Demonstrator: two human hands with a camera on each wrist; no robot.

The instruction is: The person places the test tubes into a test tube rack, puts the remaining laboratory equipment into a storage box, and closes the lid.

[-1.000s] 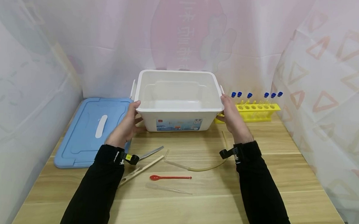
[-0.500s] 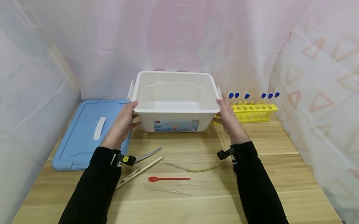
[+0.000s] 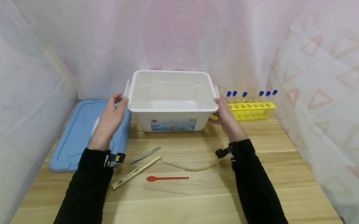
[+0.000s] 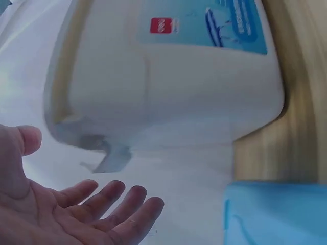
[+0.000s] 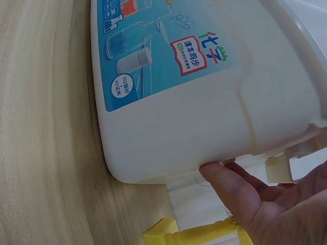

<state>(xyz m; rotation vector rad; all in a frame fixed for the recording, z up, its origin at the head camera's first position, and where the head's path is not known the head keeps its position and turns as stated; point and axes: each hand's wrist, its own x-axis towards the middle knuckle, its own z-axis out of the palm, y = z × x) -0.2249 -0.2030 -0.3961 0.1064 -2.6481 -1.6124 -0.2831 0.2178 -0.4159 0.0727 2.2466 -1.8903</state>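
A white plastic storage box (image 3: 173, 111) with a blue label stands at the back of the table, its open top facing up. Beside its left handle (image 3: 126, 88) is my left hand (image 3: 108, 116), fingers loosely spread with a gap to the box in the left wrist view. My right hand (image 3: 228, 116) holds the box's right front corner, thumb at the rim and fingers against the side wall under it. A blue lid (image 3: 76, 142) with a white handle lies left of the box, partly behind my left hand.
Right of the box stands a yellow test tube rack (image 3: 251, 114) with several blue-capped tubes. In front lie metal tweezers (image 3: 144, 155), a wooden test tube clamp (image 3: 137, 172), a red spoon (image 3: 167, 178), a clear dropper (image 3: 165, 189) and a bent tube (image 3: 199, 169).
My left hand has let go of the box's left side and moved outward to the left, over the lid. My right hand stays at its corner. The whole head view has shifted slightly.
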